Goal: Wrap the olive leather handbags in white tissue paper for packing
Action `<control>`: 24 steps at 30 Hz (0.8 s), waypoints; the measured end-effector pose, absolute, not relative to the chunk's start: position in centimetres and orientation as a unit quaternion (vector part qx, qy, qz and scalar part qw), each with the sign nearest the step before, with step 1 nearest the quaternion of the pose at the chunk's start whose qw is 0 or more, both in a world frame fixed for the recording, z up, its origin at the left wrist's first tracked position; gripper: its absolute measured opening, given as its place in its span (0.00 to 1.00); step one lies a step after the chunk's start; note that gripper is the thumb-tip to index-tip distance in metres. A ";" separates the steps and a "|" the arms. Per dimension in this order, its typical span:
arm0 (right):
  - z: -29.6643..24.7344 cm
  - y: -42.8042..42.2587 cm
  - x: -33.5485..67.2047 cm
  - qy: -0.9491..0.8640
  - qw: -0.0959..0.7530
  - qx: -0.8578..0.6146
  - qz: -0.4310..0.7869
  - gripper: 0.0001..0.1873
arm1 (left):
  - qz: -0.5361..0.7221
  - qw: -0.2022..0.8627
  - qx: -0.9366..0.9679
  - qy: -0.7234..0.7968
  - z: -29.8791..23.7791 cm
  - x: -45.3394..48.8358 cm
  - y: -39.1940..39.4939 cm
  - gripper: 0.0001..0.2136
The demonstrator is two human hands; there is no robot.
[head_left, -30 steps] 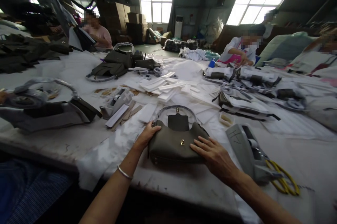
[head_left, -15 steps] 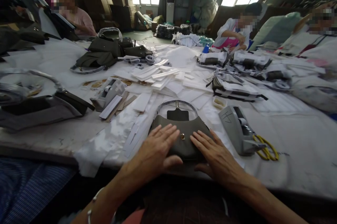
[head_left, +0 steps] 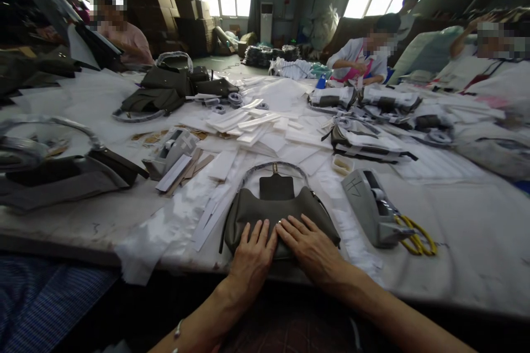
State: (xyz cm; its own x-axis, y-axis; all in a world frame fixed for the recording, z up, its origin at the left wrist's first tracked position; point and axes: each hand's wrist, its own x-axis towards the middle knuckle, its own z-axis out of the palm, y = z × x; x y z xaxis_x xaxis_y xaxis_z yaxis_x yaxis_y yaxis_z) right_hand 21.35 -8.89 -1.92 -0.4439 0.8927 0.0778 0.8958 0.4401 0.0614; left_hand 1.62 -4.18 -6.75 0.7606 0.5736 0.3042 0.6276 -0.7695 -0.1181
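A grey-green leather handbag (head_left: 265, 209) lies flat near the table's front edge, its wrapped handle arching away from me and its flap tab raised. My left hand (head_left: 252, 256) rests flat on the bag's lower front, fingers stretched out. My right hand (head_left: 311, 245) lies flat beside it, fingers extended and touching the bag next to the small gold clasp. Neither hand holds anything.
A grey tape dispenser (head_left: 368, 206) and yellow-handled scissors (head_left: 414, 231) sit right of the bag. Another tape dispenser (head_left: 171, 149), white paper strips (head_left: 248, 126) and more wrapped bags (head_left: 364, 143) cover the table. Other people work at the far side.
Both hands slid together toward the middle of the bag's front and lie side by side. The bag sits slightly nearer to me than a second ago.
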 end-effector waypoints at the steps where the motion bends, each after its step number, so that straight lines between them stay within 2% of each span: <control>1: -1.3 -8.7 21.9 -0.852 0.008 -0.522 -0.040 0.32 | -0.131 0.114 -0.930 -0.324 -7.0 1.6 -4.3 0.21; 4: 0.1 -8.2 23.8 -0.856 -0.010 -0.515 -0.033 0.35 | -0.130 0.125 -0.927 -0.330 -7.3 1.4 -4.5 0.23; 7: -0.9 -8.4 25.4 -0.866 -0.005 -0.499 -0.038 0.34 | -0.116 0.122 -0.929 -0.331 -6.6 1.6 -4.4 0.24; 12: -6.3 -10.1 26.6 -0.845 0.101 -0.515 -0.101 0.32 | -0.060 0.105 -0.947 -0.299 -4.1 3.2 -4.0 0.22; 16: -8.6 -10.9 26.7 -0.825 0.153 -0.532 -0.112 0.34 | -0.081 0.142 -0.943 -0.291 -5.1 4.6 -3.9 0.19; 18: -8.0 -10.9 26.6 -0.825 0.144 -0.540 -0.082 0.34 | -0.119 0.161 -0.934 -0.297 -6.6 4.7 -4.0 0.18; 21: -5.3 -9.9 25.8 -0.834 0.105 -0.541 0.028 0.31 | -0.170 0.172 -0.919 -0.312 -8.9 4.5 -4.3 0.18; 24: -2.3 -7.5 24.3 -0.827 0.105 -0.540 0.117 0.36 | -0.189 0.160 -0.911 -0.330 -10.5 4.4 -4.5 0.19</control>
State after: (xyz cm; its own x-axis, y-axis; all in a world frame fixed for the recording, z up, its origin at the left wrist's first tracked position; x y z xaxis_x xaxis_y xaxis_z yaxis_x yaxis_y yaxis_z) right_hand 24.27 -7.50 -2.29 -0.3945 0.9177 0.0466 0.8687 0.3890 -0.3067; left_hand 4.35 -4.52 -10.51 0.7117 0.5403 0.4489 0.6609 -0.7316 -0.1671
